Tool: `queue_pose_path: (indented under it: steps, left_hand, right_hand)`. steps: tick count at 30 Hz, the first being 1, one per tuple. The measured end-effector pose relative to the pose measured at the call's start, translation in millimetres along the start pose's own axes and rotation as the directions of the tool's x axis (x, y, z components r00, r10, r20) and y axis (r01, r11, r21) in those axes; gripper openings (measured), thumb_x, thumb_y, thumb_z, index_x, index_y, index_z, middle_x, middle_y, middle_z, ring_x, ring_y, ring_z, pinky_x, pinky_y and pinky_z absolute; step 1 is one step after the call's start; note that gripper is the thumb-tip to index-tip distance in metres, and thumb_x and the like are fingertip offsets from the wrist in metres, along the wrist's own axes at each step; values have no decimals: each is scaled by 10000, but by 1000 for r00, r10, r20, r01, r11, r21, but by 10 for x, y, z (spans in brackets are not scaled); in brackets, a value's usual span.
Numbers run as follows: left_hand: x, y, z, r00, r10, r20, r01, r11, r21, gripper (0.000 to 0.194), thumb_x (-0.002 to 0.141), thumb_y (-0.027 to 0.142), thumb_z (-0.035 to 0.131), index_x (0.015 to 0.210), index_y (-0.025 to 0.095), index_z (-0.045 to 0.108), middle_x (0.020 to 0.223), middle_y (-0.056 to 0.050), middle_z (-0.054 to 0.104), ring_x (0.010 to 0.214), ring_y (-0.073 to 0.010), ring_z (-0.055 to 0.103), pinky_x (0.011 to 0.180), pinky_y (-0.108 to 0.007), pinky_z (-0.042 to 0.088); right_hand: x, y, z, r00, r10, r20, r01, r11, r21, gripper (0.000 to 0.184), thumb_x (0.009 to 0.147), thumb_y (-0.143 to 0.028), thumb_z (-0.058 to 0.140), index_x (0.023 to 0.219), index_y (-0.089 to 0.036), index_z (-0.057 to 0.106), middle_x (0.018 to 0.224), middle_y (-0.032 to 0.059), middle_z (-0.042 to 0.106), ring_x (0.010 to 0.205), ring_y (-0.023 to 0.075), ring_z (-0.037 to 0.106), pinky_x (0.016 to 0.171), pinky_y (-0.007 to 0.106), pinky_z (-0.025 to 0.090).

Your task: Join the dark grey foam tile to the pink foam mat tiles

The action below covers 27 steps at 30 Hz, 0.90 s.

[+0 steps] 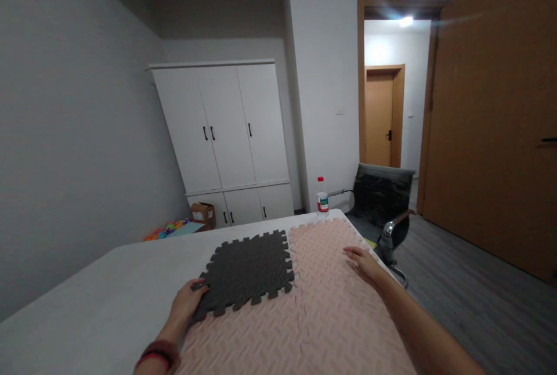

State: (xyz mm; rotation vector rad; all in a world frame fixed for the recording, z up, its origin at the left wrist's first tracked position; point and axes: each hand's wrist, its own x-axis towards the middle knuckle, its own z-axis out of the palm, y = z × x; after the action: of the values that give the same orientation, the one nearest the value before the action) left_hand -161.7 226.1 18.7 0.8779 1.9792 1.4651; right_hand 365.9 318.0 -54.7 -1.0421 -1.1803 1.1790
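pink mats (333, 305): cut by bottom edge | bottle label (322, 204): too small | door (491, 119): cut right

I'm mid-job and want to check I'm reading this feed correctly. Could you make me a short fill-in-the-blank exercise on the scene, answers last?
1. The left hand touches the edge of the ____ tile.
2. The right hand is over the ____ mat.
3. The bottle has a ____ cap.
4. In the picture, the chair stands to the ____ of the bottle.

Missing words: dark grey; pink; red; right.
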Motion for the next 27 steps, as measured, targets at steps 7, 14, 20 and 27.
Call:
queue_pose_path:
  steps: [7, 14, 20, 27]
  left_hand:
    - [182, -216, -24, 982, -74, 172, 107, 974, -198, 409, 622, 225, 623, 1027, 203, 569, 647, 0, 667, 563, -198, 620, 510, -289, 482]
    - [190, -187, 190, 967, -38, 251, 114, 948, -296, 431, 635, 188, 627, 1056, 228, 542, 752, 4, 682, 672, -185, 652, 624, -287, 519]
    - [254, -255, 333, 978, -1, 210, 31, 989, -142, 342, 552, 141, 655, 887, 171, 593, 664, -2, 656, 609, -191, 626, 568, -272, 488]
    - [372, -305, 265, 964, 52, 259, -56, 998, 9, 386, 558, 223, 642, 933, 178, 559, 648, 2, 654, 614, -210, 627, 564, -290, 485]
  right_hand:
    - [0, 58, 13, 999, 36, 28, -37, 999, 35, 326, 546, -380, 672, 824, -209, 670, 1057, 75, 652, 1044, 242, 555, 862, 366, 453]
    - [-49, -2, 43, 1000, 22, 16, -21, 999, -49, 293, 557, -363, 649, 816, -229, 681, 1065, 59, 660, 1052, 264, 558, 901, 406, 426]
    - [-104, -120, 73, 1000, -21, 9, 22, 985, -170, 308, 554, -331, 652, 847, -251, 704, 1106, 47, 652, 1117, 293, 519, 961, 437, 363]
    - [-120, -192, 59, 999, -43, 16, 46, 951, -305, 293, 579, -303, 620, 857, -273, 709, 1113, 30, 650, 1147, 294, 499, 978, 451, 336]
